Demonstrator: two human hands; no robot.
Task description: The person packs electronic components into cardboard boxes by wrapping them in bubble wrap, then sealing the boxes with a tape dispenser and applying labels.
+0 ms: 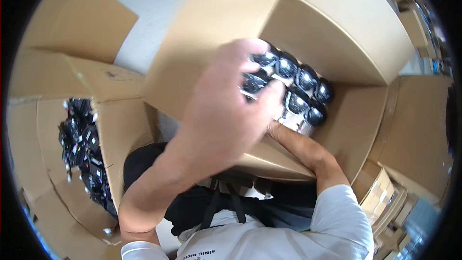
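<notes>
My left hand [231,98] is raised over the near left side of a large cardboard box [356,130]. It is slightly blurred, with thumb and fingers apart and no object visible in it. Just beyond its fingertips, inside the box, glossy black rounded parts [287,67] sit close together in two rows. My right forearm [308,149] reaches over the box's near wall. Only the wrist end of my right hand [275,128] shows, below the near row; its fingers are hidden behind my left hand, so what they touch cannot be seen.
On the left, another cardboard box [118,154] holds a heap of black parts [85,149] with small cables or fittings. The large box's open flap [207,24] leans outward at the far left. Folded cardboard and smaller cartons [380,195] stand at the right.
</notes>
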